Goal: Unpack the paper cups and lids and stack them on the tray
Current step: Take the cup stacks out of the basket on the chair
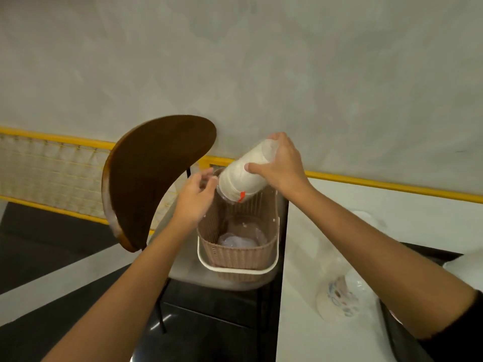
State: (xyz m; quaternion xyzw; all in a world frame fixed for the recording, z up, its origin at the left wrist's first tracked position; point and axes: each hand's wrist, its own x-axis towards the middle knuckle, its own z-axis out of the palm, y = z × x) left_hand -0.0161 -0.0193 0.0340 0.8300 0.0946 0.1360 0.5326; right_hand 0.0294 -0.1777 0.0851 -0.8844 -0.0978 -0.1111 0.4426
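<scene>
Pale plaster wall (pixel 261 61) fills the upper half of the head view, with a yellow rail (pixel 392 185) running along its foot and a brown chair back (pixel 151 178) standing up at the left. On the chair's seat sits a woven basket (pixel 235 254), and some crumpled clear film (pixel 235 240) lies in its bottom. To the right is the white desk (pixel 326 226), where a second sleeve of printed cups (pixel 339 299) lies on its side.

What I am watching is the wrapped stack (pixel 243 176) — white pieces in clear film, lids by the look of them, though I cannot be sure. It hangs directly above the basket's far end and touches nothing below. Its long axis is tilted, the upper end away to the right and the lower end down to the left, with a red tag (pixel 241 196) near that low end.

The right hand (pixel 282 165) is wrapped round the upper half, thumb on the near side and fingers over the top, and carries the weight. The left hand (pixel 194 199) is nearer the low end, fingers curled in to the loose film there in what looks like a pinch.

I judge the left hand is placed to open the wrap — the stack's mouth points at it and down toward the basket.
</scene>
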